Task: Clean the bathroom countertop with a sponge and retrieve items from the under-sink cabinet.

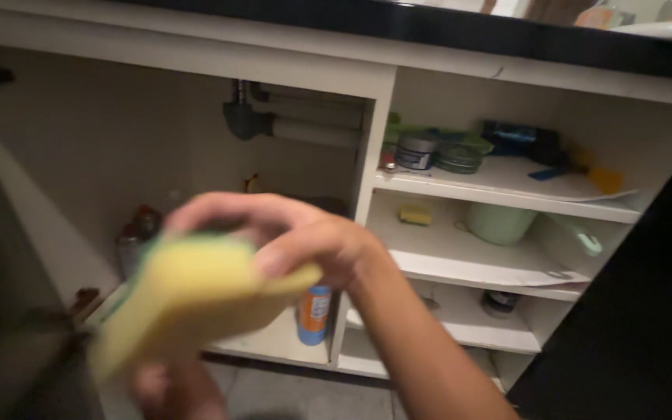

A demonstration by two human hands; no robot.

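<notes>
A yellow sponge (188,295) with a green scrub layer along its upper left edge is blurred in front of an open under-sink cabinet. My right hand (297,233) grips it from above, fingers over its top and thumb on its right end. My forearm runs down to the bottom right. Below the sponge a blurred patch looks like my left hand (176,389). It lies close under the sponge, and whether it touches the sponge is unclear.
A grey drain trap (246,120) and a white pipe (313,128) hang in the left compartment above a blue and orange can (314,313). The right shelves hold jars (418,149), a pale green bowl (499,222) and a small yellow block (415,215). A dark open door (639,311) stands at right.
</notes>
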